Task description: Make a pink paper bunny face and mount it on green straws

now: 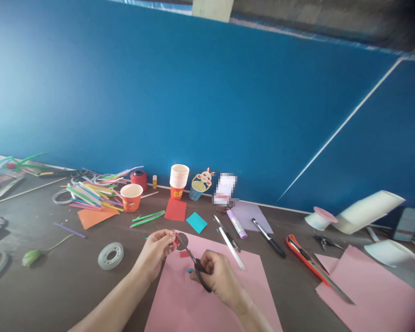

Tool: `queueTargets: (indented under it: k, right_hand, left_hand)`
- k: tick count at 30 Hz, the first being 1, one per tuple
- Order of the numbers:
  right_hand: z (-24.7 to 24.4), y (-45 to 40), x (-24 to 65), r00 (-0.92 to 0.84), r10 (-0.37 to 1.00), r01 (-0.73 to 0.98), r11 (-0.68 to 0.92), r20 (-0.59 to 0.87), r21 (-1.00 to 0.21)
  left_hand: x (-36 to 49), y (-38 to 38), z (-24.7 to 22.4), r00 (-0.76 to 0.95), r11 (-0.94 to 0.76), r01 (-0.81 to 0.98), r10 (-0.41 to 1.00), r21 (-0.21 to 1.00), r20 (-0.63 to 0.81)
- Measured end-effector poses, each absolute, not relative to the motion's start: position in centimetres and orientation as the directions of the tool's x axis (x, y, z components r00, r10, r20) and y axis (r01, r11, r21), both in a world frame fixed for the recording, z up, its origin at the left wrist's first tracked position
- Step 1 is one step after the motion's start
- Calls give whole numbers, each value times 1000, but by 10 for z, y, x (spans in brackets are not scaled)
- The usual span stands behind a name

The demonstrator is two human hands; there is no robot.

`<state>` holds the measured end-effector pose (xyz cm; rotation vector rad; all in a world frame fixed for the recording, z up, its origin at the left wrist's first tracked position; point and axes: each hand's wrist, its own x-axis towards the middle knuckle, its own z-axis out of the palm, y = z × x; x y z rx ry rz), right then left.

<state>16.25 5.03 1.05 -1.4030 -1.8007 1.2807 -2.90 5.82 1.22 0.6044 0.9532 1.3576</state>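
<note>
My left hand (155,252) pinches a small piece of red paper (175,240) between its fingertips, above the top left of a pink sheet (180,304). A pair of scissors (204,280) with black handles is in my right hand (222,278), its blades pointing up and left toward the red paper. Whether the blades touch the paper I cannot tell. Beneath the hands, a red scrap (184,254) and a tiny blue piece (190,271) lie on the pink sheet. A dark round shape shows beside the blade tips.
Behind the hands stand stacked paper cups (179,179), an orange cup (131,197) and a blue cup with a paper animal (196,190). Colored strips (90,193) and a tape roll (110,256) lie left. Rightward are pens (268,237), a glue stick (236,223) and a utility knife (314,265).
</note>
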Motion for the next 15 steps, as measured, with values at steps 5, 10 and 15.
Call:
queueTargets:
  k: [5, 10, 15]
  right_hand:
    - [10, 50, 163, -339, 931, 452, 32, -138, -892]
    - [11, 50, 163, -336, 930, 456, 21, -150, -890]
    - [14, 50, 163, -344, 926, 427, 7, -156, -904]
  left_hand:
    - [-29, 58, 12, -53, 156, -530, 975, 834, -216]
    - [-30, 58, 11, -46, 154, -529, 977, 834, -210]
    - [-30, 59, 11, -32, 158, -531, 978, 832, -207]
